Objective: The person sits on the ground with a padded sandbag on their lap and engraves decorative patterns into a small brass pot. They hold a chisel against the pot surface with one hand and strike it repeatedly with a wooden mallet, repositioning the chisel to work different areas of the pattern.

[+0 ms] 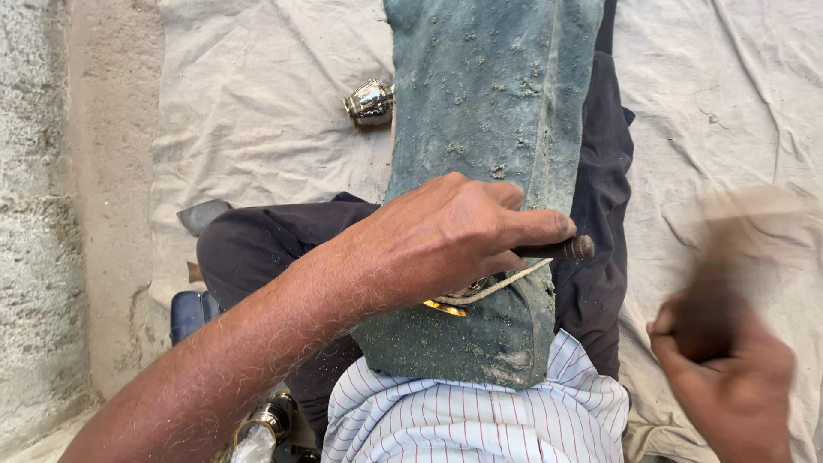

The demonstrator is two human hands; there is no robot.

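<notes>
My left hand [446, 244] is closed around a dark metal punch [566, 249], its tip pointing right over a long blue-green cloth-covered block [489, 103] that lies along my lap. Under the hand a brass-coloured rim [446, 307] and a pale cord [506, 283] show on the block. My right hand [724, 369] is at the lower right, fist closed on a wooden handle [729, 257] that is blurred by motion; its head cannot be made out.
A small shiny metal vase [370, 103] lies on the white floor cloth [257, 111] at the upper left. More metal pieces [273, 418] sit by my left knee, near a blue object [187, 313]. A rough concrete wall [43, 214] runs along the left.
</notes>
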